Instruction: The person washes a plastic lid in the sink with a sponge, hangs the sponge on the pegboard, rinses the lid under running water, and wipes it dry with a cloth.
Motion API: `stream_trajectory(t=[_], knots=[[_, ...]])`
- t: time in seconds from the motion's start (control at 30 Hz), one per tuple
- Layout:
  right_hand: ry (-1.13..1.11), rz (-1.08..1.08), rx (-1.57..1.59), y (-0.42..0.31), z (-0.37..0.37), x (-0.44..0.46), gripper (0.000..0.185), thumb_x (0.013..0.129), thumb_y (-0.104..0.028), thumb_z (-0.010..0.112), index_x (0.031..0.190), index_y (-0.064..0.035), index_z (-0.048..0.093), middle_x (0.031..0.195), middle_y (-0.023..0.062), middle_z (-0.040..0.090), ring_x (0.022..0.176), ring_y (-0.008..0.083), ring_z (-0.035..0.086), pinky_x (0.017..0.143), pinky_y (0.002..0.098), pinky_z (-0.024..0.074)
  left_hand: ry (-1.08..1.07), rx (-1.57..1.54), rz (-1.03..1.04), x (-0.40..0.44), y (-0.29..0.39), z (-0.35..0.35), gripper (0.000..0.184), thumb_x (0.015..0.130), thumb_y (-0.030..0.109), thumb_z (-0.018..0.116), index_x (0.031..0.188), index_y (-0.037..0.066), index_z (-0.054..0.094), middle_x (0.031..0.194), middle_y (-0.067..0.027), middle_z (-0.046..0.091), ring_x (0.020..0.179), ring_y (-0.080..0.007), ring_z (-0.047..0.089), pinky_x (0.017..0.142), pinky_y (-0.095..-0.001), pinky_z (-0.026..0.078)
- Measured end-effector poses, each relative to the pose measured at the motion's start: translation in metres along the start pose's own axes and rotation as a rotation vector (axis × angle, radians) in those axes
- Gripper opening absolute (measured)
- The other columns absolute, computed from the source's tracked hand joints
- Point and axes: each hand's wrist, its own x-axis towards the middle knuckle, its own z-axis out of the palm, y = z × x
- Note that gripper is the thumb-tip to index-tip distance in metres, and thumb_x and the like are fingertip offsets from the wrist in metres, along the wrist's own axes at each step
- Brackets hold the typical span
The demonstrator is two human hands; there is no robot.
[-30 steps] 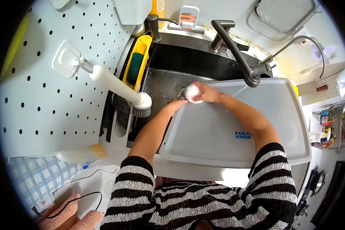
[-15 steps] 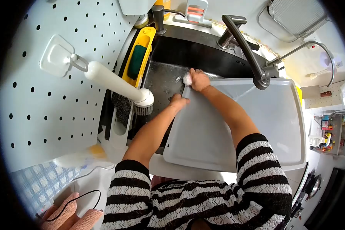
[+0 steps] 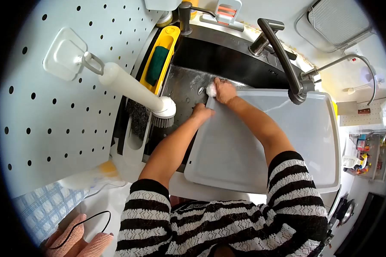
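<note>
A large translucent grey lid lies over the right part of the dark sink. My right hand is closed on a white wad, pressed at the lid's upper left corner. Below it, my left hand grips the lid's left edge, thumb on top; its other fingers are hidden under the rim. Wet patches and drops show on the sink floor left of the lid.
A faucet reaches over the lid's upper edge. Left of the sink are a yellow holder with a green sponge and a hanging white brush. A soap dispenser stands behind.
The white wad in my right hand has moved up along the lid's edge to its corner. My left hand stays at the left edge. The whole view has shifted slightly.
</note>
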Motion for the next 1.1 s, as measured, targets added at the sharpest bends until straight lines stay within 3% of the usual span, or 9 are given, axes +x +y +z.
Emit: stream_trajectory(t=[0.07,0.13,0.4,0.57,0.7,0.77,0.9,0.97,1.1], knots=[[0.035,0.008,-0.037,-0.002,-0.012,-0.005,0.057,0.056,-0.018,0.068,0.104,-0.0025,0.041,0.089,0.0209,0.056,0.088,0.0336,0.053,0.075,0.0386,0.0425,-0.005,-0.040,-0.028,-0.002,0.006,0.000,0.036,0.061,0.013,0.064,0.088,-0.009,0.055,0.090,-0.0213,0.057,0.083,-0.0279,0.056,0.072,-0.0338,0.044],[-0.204,0.052,0.172,-0.007,-0.031,-0.015,0.055,0.056,-0.018,0.068,0.102,-0.0026,0.041,0.087,0.0195,0.056,0.087,0.0339,0.053,0.075,0.0379,0.0426,0.011,-0.019,-0.011,0.009,-0.004,0.003,0.037,0.061,0.012,0.065,0.088,-0.009,0.054,0.090,-0.0214,0.056,0.084,-0.0276,0.056,0.072,-0.0337,0.044],[-0.229,0.054,0.072,-0.006,-0.024,0.000,0.065,0.054,-0.024,0.071,0.106,-0.0033,0.038,0.095,0.0188,0.054,0.095,0.0317,0.050,0.080,0.0348,0.0408,-0.009,-0.048,-0.032,-0.001,0.001,-0.003,0.042,0.059,0.012,0.065,0.093,-0.011,0.052,0.093,-0.0215,0.055,0.086,-0.0262,0.055,0.073,-0.0329,0.043],[-0.259,0.005,0.129,0.005,-0.011,-0.001,0.066,0.054,-0.026,0.071,0.105,-0.0022,0.036,0.098,0.0173,0.052,0.095,0.0302,0.049,0.083,0.0335,0.0395,-0.033,-0.050,-0.038,0.008,-0.004,-0.003,0.032,0.059,0.013,0.065,0.083,-0.006,0.058,0.083,-0.0173,0.059,0.078,-0.0251,0.058,0.069,-0.0328,0.045],[-0.273,0.105,-0.002,-0.003,-0.013,0.009,0.070,0.056,-0.028,0.070,0.111,-0.0026,0.035,0.107,0.0154,0.047,0.106,0.0298,0.042,0.085,0.0346,0.0379,0.000,-0.035,-0.013,0.012,-0.006,-0.005,0.031,0.059,0.014,0.065,0.083,-0.005,0.059,0.082,-0.0158,0.059,0.077,-0.0245,0.058,0.069,-0.0324,0.045],[0.074,0.029,-0.086,-0.009,-0.013,-0.007,0.060,0.057,-0.024,0.067,0.105,-0.0016,0.039,0.098,0.0178,0.053,0.096,0.0286,0.049,0.085,0.0339,0.0363,0.011,-0.036,0.003,0.005,0.000,-0.005,0.032,0.059,0.014,0.065,0.083,-0.006,0.058,0.083,-0.0165,0.059,0.077,-0.0248,0.058,0.069,-0.0327,0.045],[0.018,0.035,0.038,-0.012,-0.019,-0.016,0.057,0.057,-0.022,0.065,0.105,-0.0021,0.043,0.090,0.0187,0.056,0.093,0.0305,0.050,0.082,0.0349,0.0381,-0.010,-0.054,0.002,0.020,-0.014,-0.003,0.032,0.059,0.013,0.065,0.083,-0.007,0.058,0.084,-0.0173,0.059,0.078,-0.0253,0.058,0.069,-0.0331,0.045],[-0.269,0.001,0.255,-0.010,-0.036,-0.017,0.053,0.056,-0.020,0.065,0.102,-0.0011,0.046,0.091,0.0210,0.056,0.091,0.0326,0.051,0.080,0.0366,0.0398,-0.006,-0.084,0.054,0.027,-0.019,-0.001,0.032,0.059,0.013,0.066,0.083,-0.007,0.058,0.085,-0.0181,0.059,0.079,-0.0254,0.058,0.069,-0.0334,0.045],[-0.157,-0.003,0.168,-0.001,-0.027,-0.007,0.049,0.055,-0.020,0.065,0.097,0.0009,0.049,0.089,0.0217,0.056,0.086,0.0343,0.053,0.075,0.0384,0.0422,-0.004,0.027,0.008,0.021,-0.007,-0.003,0.034,0.059,0.013,0.066,0.085,-0.007,0.057,0.086,-0.0189,0.058,0.081,-0.0252,0.058,0.069,-0.0328,0.045]])
